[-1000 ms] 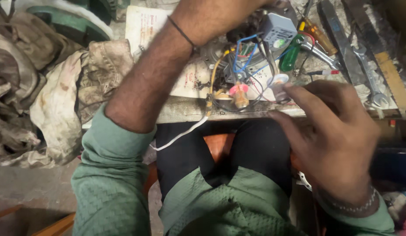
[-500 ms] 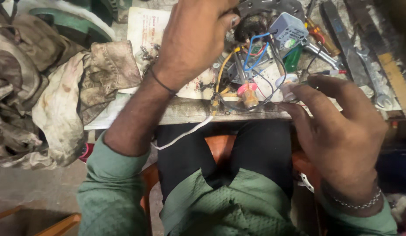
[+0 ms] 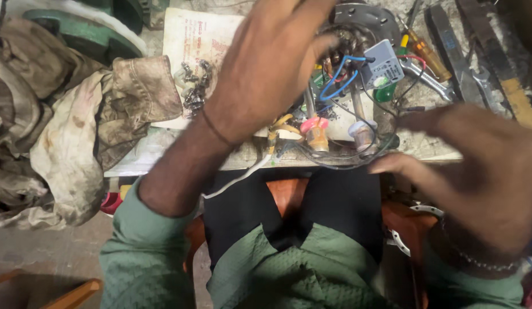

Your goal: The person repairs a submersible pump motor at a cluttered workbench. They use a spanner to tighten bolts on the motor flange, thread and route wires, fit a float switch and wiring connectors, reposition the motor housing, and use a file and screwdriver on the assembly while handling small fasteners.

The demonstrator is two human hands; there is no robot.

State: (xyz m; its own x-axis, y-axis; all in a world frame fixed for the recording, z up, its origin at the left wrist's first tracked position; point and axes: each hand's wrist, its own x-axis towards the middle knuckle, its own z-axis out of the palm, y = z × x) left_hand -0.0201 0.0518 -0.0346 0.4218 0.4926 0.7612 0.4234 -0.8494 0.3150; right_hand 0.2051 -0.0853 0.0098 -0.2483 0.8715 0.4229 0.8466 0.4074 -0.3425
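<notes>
Wire bundle under spread left hand

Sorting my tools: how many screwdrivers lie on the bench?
1 plain: an orange-handled screwdriver at upper right, beside the wrench. A green handle below the grey box may be another; hands may hide more.

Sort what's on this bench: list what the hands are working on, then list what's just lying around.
In hand:
left hand over the wound motor part
right hand by the black wires
grey plastic box on blue leads

Lying about:
dirty rags
loose bolts
spanner
orange-handled screwdriver
</notes>
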